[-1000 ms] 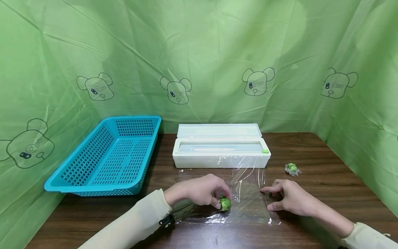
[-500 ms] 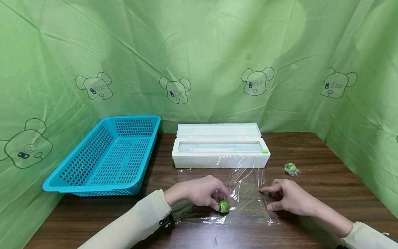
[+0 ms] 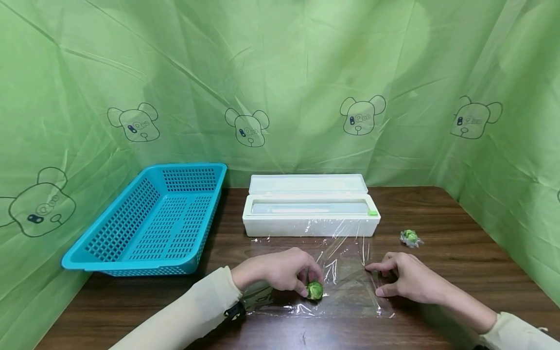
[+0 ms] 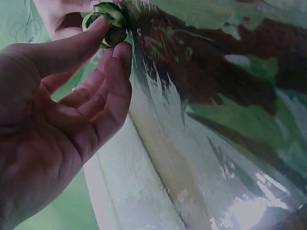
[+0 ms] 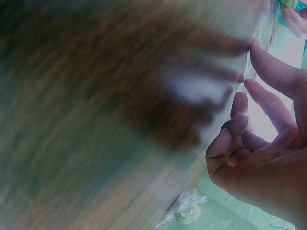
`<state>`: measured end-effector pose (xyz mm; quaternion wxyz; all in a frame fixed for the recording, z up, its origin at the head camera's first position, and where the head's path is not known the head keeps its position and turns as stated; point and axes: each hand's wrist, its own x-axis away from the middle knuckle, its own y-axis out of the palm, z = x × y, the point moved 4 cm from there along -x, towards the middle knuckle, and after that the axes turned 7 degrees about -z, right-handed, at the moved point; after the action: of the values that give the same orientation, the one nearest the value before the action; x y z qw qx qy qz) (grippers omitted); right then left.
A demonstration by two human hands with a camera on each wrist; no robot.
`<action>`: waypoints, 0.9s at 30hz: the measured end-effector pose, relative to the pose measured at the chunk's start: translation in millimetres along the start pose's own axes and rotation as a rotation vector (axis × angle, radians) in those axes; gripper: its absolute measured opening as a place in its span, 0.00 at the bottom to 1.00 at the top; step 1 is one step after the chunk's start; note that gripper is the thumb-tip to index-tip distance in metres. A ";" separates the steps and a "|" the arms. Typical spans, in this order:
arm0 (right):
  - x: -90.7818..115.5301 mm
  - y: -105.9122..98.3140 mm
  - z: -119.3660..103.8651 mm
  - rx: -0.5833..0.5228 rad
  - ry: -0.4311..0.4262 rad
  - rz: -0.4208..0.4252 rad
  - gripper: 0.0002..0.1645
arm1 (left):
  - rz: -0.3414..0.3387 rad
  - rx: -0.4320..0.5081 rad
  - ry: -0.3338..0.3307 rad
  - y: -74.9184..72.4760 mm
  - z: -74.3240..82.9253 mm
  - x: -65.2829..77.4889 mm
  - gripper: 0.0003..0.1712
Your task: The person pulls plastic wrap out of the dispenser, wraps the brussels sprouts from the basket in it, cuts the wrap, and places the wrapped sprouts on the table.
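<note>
My left hand (image 3: 286, 269) pinches a small green Brussels sprout (image 3: 315, 291) between thumb and fingers, low over a sheet of clear plastic wrap (image 3: 350, 295). In the left wrist view, the thumb lies across the front of the sprout (image 4: 118, 23). The wrap lies on the table and runs back, creased, to a white wrap dispenser (image 3: 310, 226). At the sheet's right edge, my right hand (image 3: 411, 278) touches the film with the tips of its thumb and index finger, which are spread apart. Its other fingers bend inward in the right wrist view.
A blue plastic basket (image 3: 131, 265) stands at the left. The dispenser's lid (image 3: 308, 183) is raised, and a green slider (image 3: 373, 213) sits at its right end. A film-wrapped sprout (image 3: 410, 236) lies on the brown wooden table (image 3: 463, 253) at the right. Green cloth (image 3: 302, 63) encloses the table.
The left hand has shifted the sprout slightly left and toward the body over the wrap. The right hand stays in place at the film's edge.
</note>
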<state>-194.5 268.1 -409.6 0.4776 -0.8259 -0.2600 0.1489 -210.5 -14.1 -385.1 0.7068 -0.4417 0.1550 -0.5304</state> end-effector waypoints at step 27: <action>7.2 -4.2 -2.5 -0.121 -0.053 0.000 0.28 | -0.004 0.016 -0.005 3.3 -5.5 3.7 0.24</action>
<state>-188.6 272.2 -404.7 0.4200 -0.8490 -0.2809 0.1546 -210.8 -19.7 -389.9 0.7095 -0.4377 0.1482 -0.5320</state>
